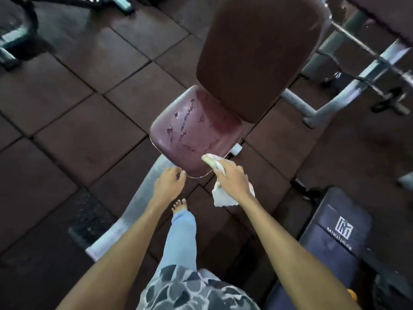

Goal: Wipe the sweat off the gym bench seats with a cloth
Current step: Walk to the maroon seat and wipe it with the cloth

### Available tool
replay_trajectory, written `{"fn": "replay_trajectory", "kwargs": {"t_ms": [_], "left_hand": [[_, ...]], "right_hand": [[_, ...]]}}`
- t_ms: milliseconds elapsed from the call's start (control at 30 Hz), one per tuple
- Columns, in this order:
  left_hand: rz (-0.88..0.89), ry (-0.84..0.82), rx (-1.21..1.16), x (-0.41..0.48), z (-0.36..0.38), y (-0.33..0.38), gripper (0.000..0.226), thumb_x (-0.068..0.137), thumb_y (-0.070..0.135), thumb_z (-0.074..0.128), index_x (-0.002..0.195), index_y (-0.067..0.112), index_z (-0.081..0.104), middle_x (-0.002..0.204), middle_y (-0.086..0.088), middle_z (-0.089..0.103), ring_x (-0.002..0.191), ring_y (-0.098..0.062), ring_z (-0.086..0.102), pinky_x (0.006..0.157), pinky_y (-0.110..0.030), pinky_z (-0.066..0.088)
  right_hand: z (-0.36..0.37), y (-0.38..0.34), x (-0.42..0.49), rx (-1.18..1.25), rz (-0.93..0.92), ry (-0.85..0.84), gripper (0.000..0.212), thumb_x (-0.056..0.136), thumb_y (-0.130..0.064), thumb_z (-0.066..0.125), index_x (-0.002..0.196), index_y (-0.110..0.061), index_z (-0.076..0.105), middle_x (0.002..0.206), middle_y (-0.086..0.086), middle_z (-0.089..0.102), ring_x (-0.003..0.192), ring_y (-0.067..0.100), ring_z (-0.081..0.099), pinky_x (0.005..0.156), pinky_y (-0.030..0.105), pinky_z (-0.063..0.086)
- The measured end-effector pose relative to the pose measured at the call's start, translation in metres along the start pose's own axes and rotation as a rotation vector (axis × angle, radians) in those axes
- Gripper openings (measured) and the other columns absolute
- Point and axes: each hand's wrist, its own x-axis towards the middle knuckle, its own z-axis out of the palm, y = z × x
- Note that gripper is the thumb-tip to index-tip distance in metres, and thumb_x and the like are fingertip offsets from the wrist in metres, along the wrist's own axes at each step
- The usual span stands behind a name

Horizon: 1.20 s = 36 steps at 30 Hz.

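Observation:
A maroon bench seat (194,133) lies in the middle of the view, with streaks and drops of wet across its top. Behind it rises the brown backrest (257,52). My right hand (232,179) grips a white cloth (220,195) at the seat's near right edge; one end of the cloth touches the seat and the rest hangs below my hand. Just off the seat's near corner, my left hand (168,181) hovers with fingers loosely curled and nothing in it.
The bench's grey metal foot bar (131,209) runs toward me on the left. A black padded bench (335,233) with a white logo stands at the right. Grey frame legs (330,104) and a barbell sit behind. My bare foot (178,205) is on the dark rubber floor tiles.

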Motion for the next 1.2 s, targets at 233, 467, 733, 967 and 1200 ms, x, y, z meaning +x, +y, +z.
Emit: {"fn": "replay_trajectory", "kwargs": {"t_ms": [233, 467, 733, 967, 1200], "left_hand": [[-0.382, 0.219, -0.398, 0.105, 0.032, -0.014, 0.054, 0.099, 0.034, 0.04, 0.144, 0.005, 0.033, 0.145, -0.018, 0.037, 0.132, -0.031, 0.039, 0.111, -0.046, 0.031], [-0.465, 0.604, -0.406, 0.186, 0.089, -0.026, 0.071, 0.095, 0.042, 0.03, 0.151, 0.003, 0.011, 0.156, -0.02, 0.017, 0.144, -0.03, 0.017, 0.118, -0.041, 0.013], [-0.332, 0.929, -0.336, 0.2, 0.12, -0.04, 0.062, 0.095, 0.033, 0.025, 0.149, 0.003, 0.024, 0.15, -0.021, 0.032, 0.137, -0.028, 0.028, 0.114, -0.018, 0.01], [-0.287, 1.044, -0.192, 0.21, 0.132, -0.052, 0.06, 0.094, 0.026, 0.027, 0.147, -0.001, 0.028, 0.142, -0.024, 0.041, 0.129, -0.033, 0.036, 0.113, -0.023, 0.016], [-0.28, 1.06, -0.216, 0.209, 0.13, -0.049, 0.06, 0.093, 0.025, 0.029, 0.147, -0.001, 0.028, 0.141, -0.024, 0.04, 0.129, -0.03, 0.035, 0.113, -0.019, 0.016]], "right_hand": [[-0.018, -0.001, 0.165, -0.287, -0.326, 0.164, 0.044, 0.093, -0.043, 0.047, 0.133, -0.026, 0.056, 0.138, -0.001, 0.055, 0.123, 0.028, 0.049, 0.091, 0.05, 0.045], [0.007, 0.045, 0.284, -0.574, -0.565, 0.025, 0.064, 0.091, -0.052, 0.042, 0.145, -0.017, 0.042, 0.149, 0.009, 0.045, 0.137, 0.028, 0.043, 0.096, 0.052, 0.047], [0.026, 0.052, 0.301, -0.529, -0.646, 0.084, 0.061, 0.093, -0.054, 0.041, 0.149, -0.032, 0.036, 0.162, 0.009, 0.019, 0.149, 0.029, 0.018, 0.11, 0.056, 0.031], [0.054, -0.049, 0.377, -0.509, -0.592, 0.132, 0.057, 0.097, -0.054, 0.037, 0.151, -0.038, 0.028, 0.164, 0.01, 0.01, 0.151, 0.028, 0.007, 0.115, 0.054, 0.018], [0.047, 0.036, 0.306, -0.51, -0.782, 0.108, 0.051, 0.097, -0.045, 0.042, 0.147, -0.036, 0.04, 0.16, 0.008, 0.027, 0.148, 0.03, 0.023, 0.107, 0.054, 0.034]]}}
